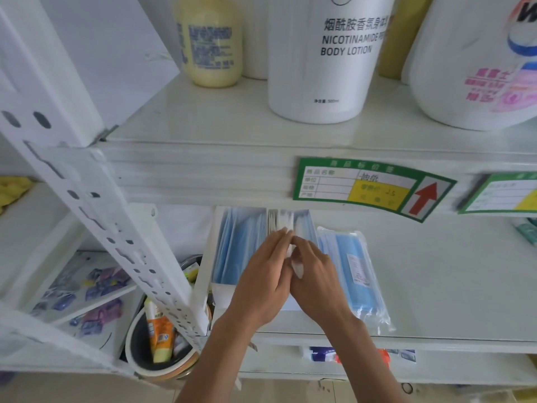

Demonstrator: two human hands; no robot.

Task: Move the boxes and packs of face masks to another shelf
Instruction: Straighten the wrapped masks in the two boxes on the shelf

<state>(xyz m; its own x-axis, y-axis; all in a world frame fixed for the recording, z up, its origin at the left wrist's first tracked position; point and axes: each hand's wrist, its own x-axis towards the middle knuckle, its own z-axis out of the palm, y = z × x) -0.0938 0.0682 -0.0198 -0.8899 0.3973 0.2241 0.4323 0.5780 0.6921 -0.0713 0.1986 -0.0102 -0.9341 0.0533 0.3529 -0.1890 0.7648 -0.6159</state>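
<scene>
Hands meet in the middle of the lower shelf (436, 286): my left hand (261, 283) and my right hand (316, 274) both pinch the white ear loops (283, 222) of the masks standing in the open box (229, 248), I think to gather them before I lift. The box holds blue masks packed on edge. One sealed pack (353, 271) lies flat just beside my right hand, not yet taken.
</scene>
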